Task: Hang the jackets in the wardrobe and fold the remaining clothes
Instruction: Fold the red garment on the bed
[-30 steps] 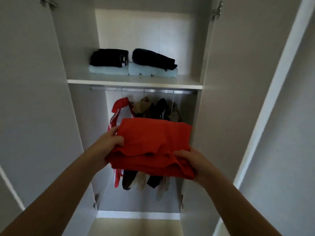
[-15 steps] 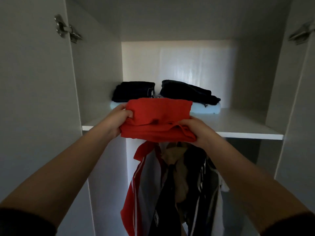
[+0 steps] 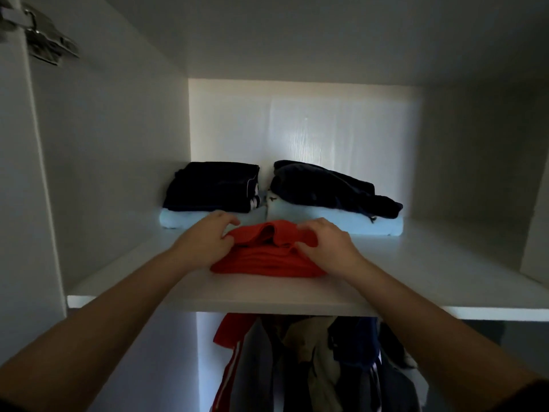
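Head view: a folded red garment [image 3: 267, 258] is seen laid on the wardrobe shelf [image 3: 445, 278], midway along it and nearer the front edge than the back wall; its left side is gripped by the left hand [image 3: 205, 242], fingers curled over the top fold, thumb against the cloth; its right side is grasped by the right hand [image 3: 326, 248], fingers bent into the bunched fabric; behind it, toward the shelf's back edge, a left stack [image 3: 212, 187] and a right stack [image 3: 332, 185] are set side by side, each a dark folded piece on a pale blue one; below the shelf's front edge, hanging jackets [image 3: 297, 367] are crowded together; a metal hinge [image 3: 44, 40] is fixed at upper left.
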